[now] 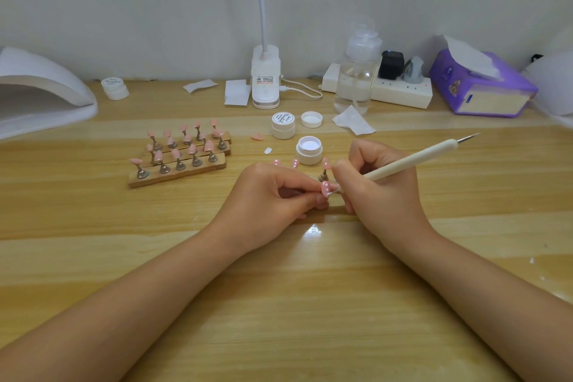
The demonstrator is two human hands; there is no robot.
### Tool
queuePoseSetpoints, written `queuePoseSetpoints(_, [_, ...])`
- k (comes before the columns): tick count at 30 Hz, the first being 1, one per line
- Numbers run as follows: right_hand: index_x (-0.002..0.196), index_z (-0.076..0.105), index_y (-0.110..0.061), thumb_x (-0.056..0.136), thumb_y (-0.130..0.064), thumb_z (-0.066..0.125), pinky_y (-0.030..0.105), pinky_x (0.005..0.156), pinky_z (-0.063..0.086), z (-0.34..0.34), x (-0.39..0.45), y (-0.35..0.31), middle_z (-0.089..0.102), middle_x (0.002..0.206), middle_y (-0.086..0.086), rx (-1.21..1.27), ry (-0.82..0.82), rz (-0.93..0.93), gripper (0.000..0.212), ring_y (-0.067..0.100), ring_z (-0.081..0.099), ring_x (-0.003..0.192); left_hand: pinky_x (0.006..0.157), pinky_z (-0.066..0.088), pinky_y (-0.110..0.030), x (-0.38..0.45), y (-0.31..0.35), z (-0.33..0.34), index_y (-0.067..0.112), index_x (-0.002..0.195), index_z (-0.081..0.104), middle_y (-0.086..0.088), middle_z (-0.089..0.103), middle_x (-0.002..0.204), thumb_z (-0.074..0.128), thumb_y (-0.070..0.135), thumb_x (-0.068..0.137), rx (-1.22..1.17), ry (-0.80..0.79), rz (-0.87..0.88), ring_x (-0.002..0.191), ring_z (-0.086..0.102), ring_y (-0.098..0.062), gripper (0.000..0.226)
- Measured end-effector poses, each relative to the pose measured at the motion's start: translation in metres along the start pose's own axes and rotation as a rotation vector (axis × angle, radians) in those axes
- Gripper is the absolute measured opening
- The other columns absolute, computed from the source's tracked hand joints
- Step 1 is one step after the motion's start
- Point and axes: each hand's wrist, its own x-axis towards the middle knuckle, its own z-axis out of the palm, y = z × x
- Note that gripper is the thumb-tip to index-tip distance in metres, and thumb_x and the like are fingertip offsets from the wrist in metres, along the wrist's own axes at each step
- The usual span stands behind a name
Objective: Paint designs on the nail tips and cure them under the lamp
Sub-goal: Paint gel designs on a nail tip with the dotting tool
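My left hand (273, 195) pinches a pink nail tip (327, 188) that carries white dots. My right hand (376, 183) grips a cream dotting pen (412, 163), its lower end at that nail tip and its metal point sticking up to the right. An open jar of white gel (309, 149) stands just behind my hands. Behind my fingers, more pink tips on metal stands (324, 169) are partly hidden. Wooden holders with several pink nail tips (183, 150) lie to the left. The white curing lamp (40, 93) sits at the far left.
A closed white jar (283, 125) and a loose lid (311, 119) stand behind the open jar. Further back are a desk lamp base (265, 80), a clear pump bottle (356, 71), a power strip (400, 90) and a purple tissue box (483, 87). Loose tips (257, 137) lie on the wooden table (279, 304).
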Motion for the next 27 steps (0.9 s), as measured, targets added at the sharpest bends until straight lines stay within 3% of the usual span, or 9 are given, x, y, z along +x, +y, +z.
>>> queuePoseSetpoints(4, [0.047,0.028,-0.016,0.065,-0.008,0.052,0.020,0.041,0.027,0.0001,0.0002,-0.0024,0.030,0.039,0.000,-0.009,0.025,0.002,0.032,0.008,0.029,0.039,0.058,0.050,-0.012,0.0004,-0.0008,0.0000,0.026,0.074,0.071,0.013,0.070,0.066,0.069,0.000,0.076,0.004,0.004,-0.011,0.073,0.068,-0.006,0.026])
queuePoseSetpoints(7, [0.046,0.028,-0.019,0.064,-0.007,0.051,0.012,0.040,0.027,-0.0018,0.0015,-0.0040,0.028,0.038,-0.007,0.064,0.097,0.017,0.032,0.003,0.031,0.037,0.059,0.051,-0.013,0.0008,-0.0022,0.0000,0.021,0.074,0.073,0.006,0.072,0.070,0.069,0.000,0.075,-0.012,0.015,-0.024,0.075,0.069,-0.011,0.021])
queuePoseSetpoints(12, [0.044,0.029,-0.021,0.063,-0.006,0.051,0.011,0.037,0.029,-0.0036,0.0030,-0.0059,0.027,0.041,-0.005,0.161,0.194,0.047,0.033,0.007,0.029,0.037,0.058,0.049,-0.013,0.0014,-0.0035,0.0001,0.020,0.075,0.073,0.005,0.072,0.070,0.069,0.002,0.076,-0.012,0.014,-0.037,0.075,0.069,-0.010,0.018])
queuePoseSetpoints(16, [0.050,0.029,-0.015,0.066,-0.009,0.052,0.017,0.038,0.028,-0.0055,0.0054,-0.0038,0.030,0.040,-0.003,0.153,0.230,0.058,0.029,0.017,0.034,0.041,0.058,0.049,-0.013,0.0013,-0.0043,0.0003,0.020,0.075,0.073,0.003,0.072,0.071,0.069,0.002,0.076,-0.024,0.024,-0.031,0.075,0.069,-0.012,0.019])
queuePoseSetpoints(22, [0.051,0.031,-0.015,0.077,-0.001,0.055,0.015,0.037,0.028,-0.0071,0.0078,-0.0010,0.033,0.035,-0.009,0.239,0.267,0.098,0.037,0.006,0.031,0.032,0.057,0.047,-0.009,0.0001,-0.0017,0.0010,0.013,0.082,0.072,0.012,0.069,0.067,0.067,-0.003,0.076,-0.042,0.027,0.032,0.068,0.069,-0.007,0.018])
queuePoseSetpoints(24, [0.050,0.032,-0.017,0.074,-0.007,0.054,0.016,0.037,0.028,-0.0077,0.0084,-0.0013,0.033,0.035,-0.010,0.267,0.272,0.109,0.034,0.007,0.031,0.032,0.055,0.047,-0.009,-0.0009,-0.0006,0.0011,0.010,0.086,0.071,0.010,0.069,0.071,0.066,-0.004,0.076,-0.068,0.022,0.058,0.066,0.069,-0.009,0.018])
queuePoseSetpoints(27, [0.049,0.032,-0.018,0.080,-0.001,0.053,0.017,0.037,0.027,-0.0083,0.0099,-0.0002,0.032,0.036,-0.010,0.285,0.291,0.121,0.042,0.007,0.030,0.033,0.058,0.048,-0.011,-0.0016,0.0015,0.0007,0.011,0.089,0.070,0.000,0.069,0.076,0.067,-0.002,0.075,-0.036,0.004,0.115,0.068,0.070,-0.014,0.019])
